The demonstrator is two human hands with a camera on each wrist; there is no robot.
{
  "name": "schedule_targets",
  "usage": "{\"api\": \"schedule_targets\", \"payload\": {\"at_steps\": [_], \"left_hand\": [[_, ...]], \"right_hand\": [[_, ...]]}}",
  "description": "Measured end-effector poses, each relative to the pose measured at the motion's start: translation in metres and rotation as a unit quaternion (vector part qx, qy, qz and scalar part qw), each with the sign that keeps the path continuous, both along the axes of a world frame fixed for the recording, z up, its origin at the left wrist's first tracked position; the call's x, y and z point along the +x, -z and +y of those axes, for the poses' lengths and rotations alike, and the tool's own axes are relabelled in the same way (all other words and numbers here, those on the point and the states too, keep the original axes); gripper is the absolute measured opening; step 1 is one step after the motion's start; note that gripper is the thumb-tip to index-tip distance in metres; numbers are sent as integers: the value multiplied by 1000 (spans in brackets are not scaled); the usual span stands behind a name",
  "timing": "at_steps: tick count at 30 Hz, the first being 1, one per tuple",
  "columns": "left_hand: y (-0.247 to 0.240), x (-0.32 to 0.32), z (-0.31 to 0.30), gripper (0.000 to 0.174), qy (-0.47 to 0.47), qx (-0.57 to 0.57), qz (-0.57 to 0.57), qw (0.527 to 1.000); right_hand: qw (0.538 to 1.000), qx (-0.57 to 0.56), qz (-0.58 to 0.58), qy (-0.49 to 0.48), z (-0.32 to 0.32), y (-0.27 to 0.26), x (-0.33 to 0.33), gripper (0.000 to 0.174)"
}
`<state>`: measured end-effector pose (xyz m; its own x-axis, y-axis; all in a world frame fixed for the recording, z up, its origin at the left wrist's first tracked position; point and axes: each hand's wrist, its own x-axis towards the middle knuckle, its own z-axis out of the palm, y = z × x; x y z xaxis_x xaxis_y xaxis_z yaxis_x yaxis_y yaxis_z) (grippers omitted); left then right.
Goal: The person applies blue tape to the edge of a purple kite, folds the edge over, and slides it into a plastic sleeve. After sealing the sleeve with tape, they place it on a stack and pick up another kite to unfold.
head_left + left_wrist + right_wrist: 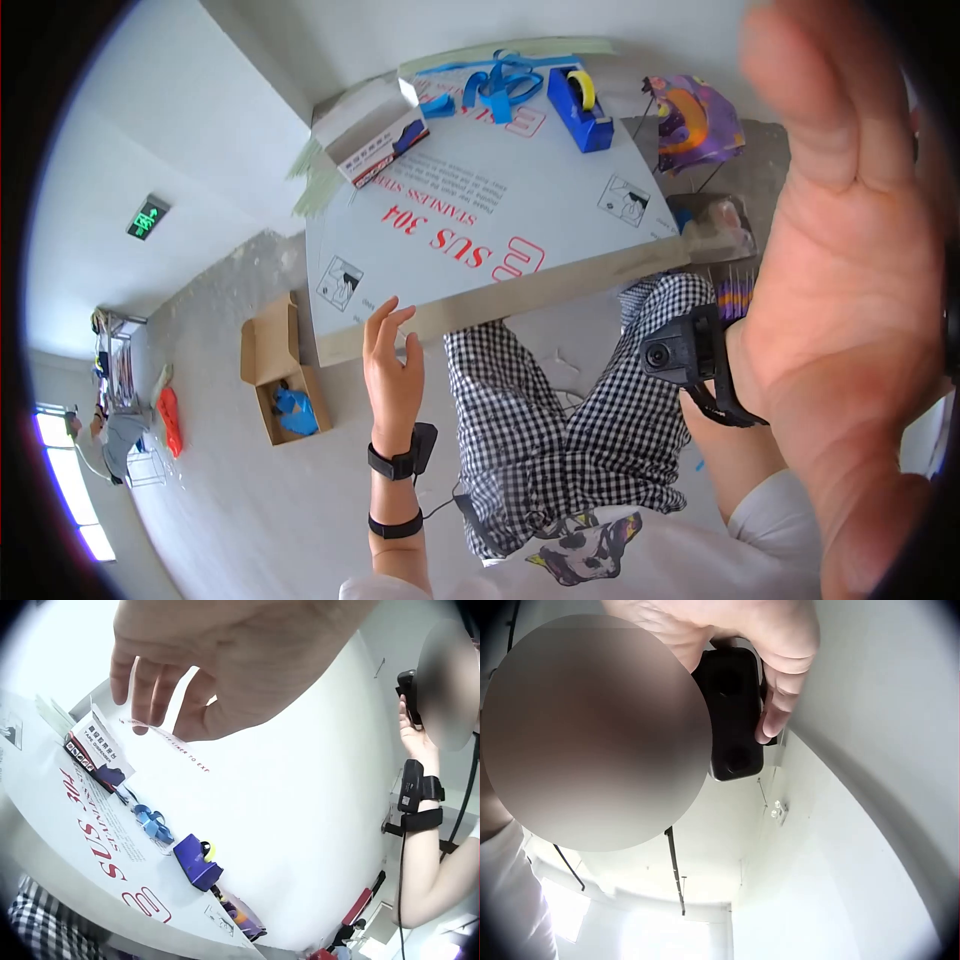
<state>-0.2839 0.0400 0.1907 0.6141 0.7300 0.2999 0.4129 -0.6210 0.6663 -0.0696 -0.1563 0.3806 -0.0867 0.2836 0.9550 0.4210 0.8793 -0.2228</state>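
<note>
My left hand [393,378] is raised above the near left corner of the film-covered tabletop [400,255], fingers loosely bent and holding nothing visible. In the left wrist view the same hand [240,667] hangs in front of the wall; faint red print crosses beside its fingertips, on what I cannot tell. Close to the head camera, my right hand [840,270] looks large, palm showing and fingers extended. In the right wrist view, that hand [742,634] touches the side of a black device [731,712] at the head; its thumb is hidden.
On the tabletop are a dispenser box [375,150], blue strips [500,90] and a blue tape dispenser [585,125] with yellow tape. An open carton [275,375] sits on the floor, left. Beyond the right edge stand a purple patterned item [700,125] and a clear bag [722,230].
</note>
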Motion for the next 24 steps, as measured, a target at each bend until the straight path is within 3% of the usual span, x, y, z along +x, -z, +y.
{"api": "schedule_targets", "payload": {"at_steps": [4,8,15,18,21,24], "left_hand": [[20,35,10,29,32,63,-12,997],[41,74,15,34,41,40,-3,998],[82,107,43,43,22,59,2,998],[110,126,54,48,57,39,36,997],[139,161,64,53,101,59,93,989],[163,191,69,57,125,104,145,976]], "right_hand": [[999,34,-13,16,-12,-8,14,58],[997,63,-16,38,-24,-14,27,57],[983,80,43,160,-29,0,60,57],[944,-43,148,293,-10,69,99,57],[838,-264,245,409,-15,196,177,42],[737,-358,203,537,-48,282,262,37]]}}
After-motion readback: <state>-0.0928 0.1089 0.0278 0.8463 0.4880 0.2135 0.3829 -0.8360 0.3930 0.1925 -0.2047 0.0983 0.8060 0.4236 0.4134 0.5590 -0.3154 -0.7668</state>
